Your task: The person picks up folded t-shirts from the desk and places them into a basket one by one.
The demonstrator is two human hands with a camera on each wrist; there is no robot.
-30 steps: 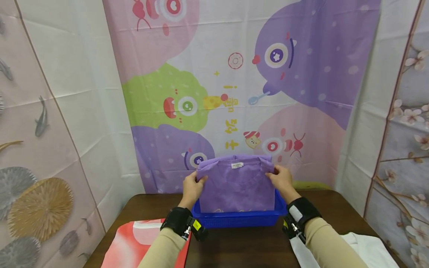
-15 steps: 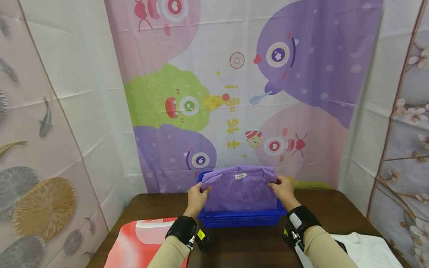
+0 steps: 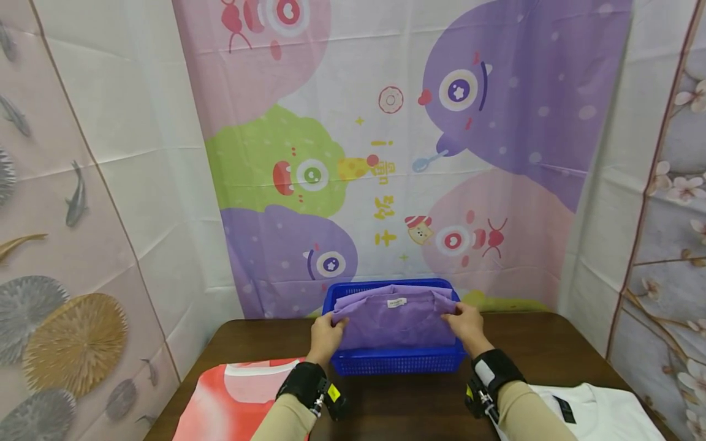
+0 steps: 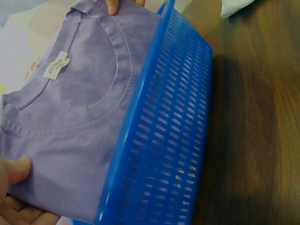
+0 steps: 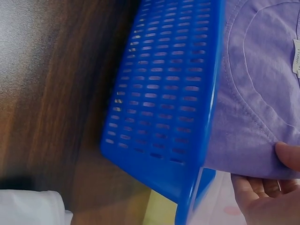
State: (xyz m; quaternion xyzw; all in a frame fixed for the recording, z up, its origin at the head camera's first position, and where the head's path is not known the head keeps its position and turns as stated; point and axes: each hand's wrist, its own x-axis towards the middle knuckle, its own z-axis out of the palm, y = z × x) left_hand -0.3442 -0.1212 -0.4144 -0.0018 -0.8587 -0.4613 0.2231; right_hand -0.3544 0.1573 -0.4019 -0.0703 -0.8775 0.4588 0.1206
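Observation:
A folded purple T-shirt (image 3: 394,324) with a white neck label stands partly inside a blue perforated plastic basket (image 3: 397,362). My left hand (image 3: 326,335) pinches the shirt's left upper corner, thumb in front and fingers behind. On the opposite corner, my right hand (image 3: 466,326) pinches the cloth the same way. In the left wrist view the shirt's lower part (image 4: 70,164) drops behind the basket's near rim (image 4: 136,108). The right wrist view shows the thumb (image 5: 288,155) pressed on the fabric; the shirt's bottom is hidden by the basket wall.
A red and pink folded garment (image 3: 220,398) lies at the table's left. At the right lies a white folded shirt (image 3: 601,410) with a dark label, partly behind the right forearm. The brown wooden table (image 3: 408,407) ends at a printed cloth backdrop (image 3: 397,202).
Both hands have moved down with the purple T-shirt, which has sunk deeper into the basket. More of the basket's far rim shows now.

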